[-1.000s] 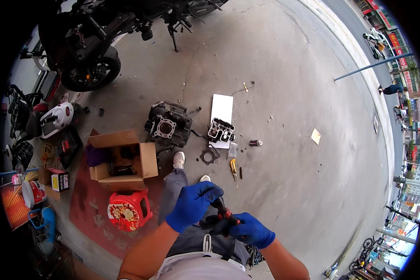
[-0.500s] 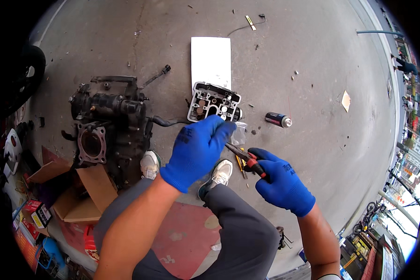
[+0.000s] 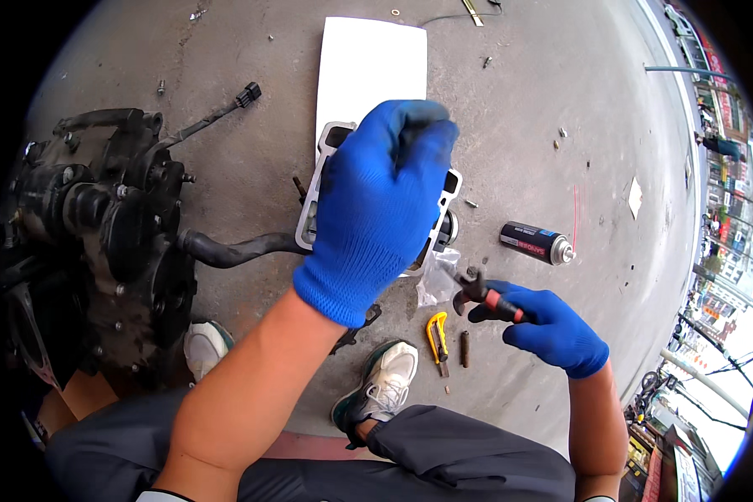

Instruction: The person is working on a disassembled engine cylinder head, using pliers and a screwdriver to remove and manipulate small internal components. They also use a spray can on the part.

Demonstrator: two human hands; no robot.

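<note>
My left hand [image 3: 381,197] blocks most of the cylinder head [image 3: 451,186], contact unclear. Right hand [image 3: 556,328] grips red-handled pliers [image 3: 495,301]. Spray can [image 3: 531,241], yellow cutter [image 3: 437,336] on ground nearby.

You're outdoors on a grey concrete floor [image 3: 519,109], running under and beyond both your left hand [image 3: 381,201] and right hand [image 3: 556,330]; scuffed, dusty, small litter about. Reddish floor patch [image 3: 318,448] nearer your body than the left hand, partly showing. Far out right of your right hand, street side: pale kerb strip [image 3: 659,42] curving with the lens, blue pole [image 3: 686,70], a passer-by [image 3: 722,148], buildings [image 3: 724,243] with signage, details too small. Same side, level with and below that hand: pale post [image 3: 701,383], parked two-wheelers [image 3: 647,386], overhead wires. Soft daylight, bright whitish sky [image 3: 751,376] at the rim.
</note>
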